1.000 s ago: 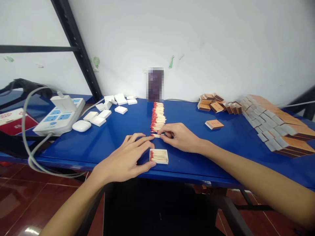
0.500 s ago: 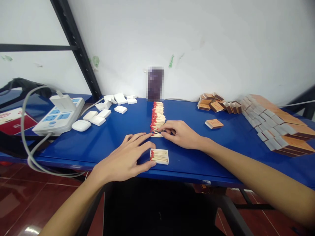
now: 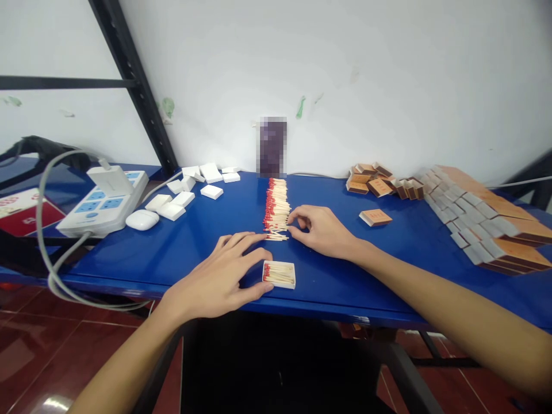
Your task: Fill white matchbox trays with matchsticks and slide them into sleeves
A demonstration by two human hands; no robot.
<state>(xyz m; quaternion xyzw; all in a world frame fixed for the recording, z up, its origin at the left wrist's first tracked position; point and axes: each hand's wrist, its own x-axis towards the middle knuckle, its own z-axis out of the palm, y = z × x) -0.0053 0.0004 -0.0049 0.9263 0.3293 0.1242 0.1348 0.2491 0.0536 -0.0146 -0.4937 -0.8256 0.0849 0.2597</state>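
Red-tipped matches [image 3: 278,207] lie in a long column on the blue table, heads to the left. A few matches cross askew at its near end. My left hand [image 3: 219,276] is spread, palm down, its index fingertip at the heads of the nearest matches. Its thumb touches the near left corner of a white matchbox tray [image 3: 279,285], which holds a layer of matches. On the other side, my right hand [image 3: 321,230] has its thumb and index finger slightly apart at the plain ends of the column. No match shows between them.
White trays [image 3: 183,199] and a white mouse-shaped case [image 3: 142,219] sit at left, near a power strip [image 3: 103,201]. Orange matchbox sleeves [image 3: 379,187] lie at back right, with one nearer matchbox [image 3: 375,217]. Stacked matchboxes [image 3: 487,224] stand far right. A blurred dark panel [image 3: 271,146] is behind.
My right hand has drawn back a little to the right, off the top of the matches to their plain ends. My left hand and the tray have stayed in place.
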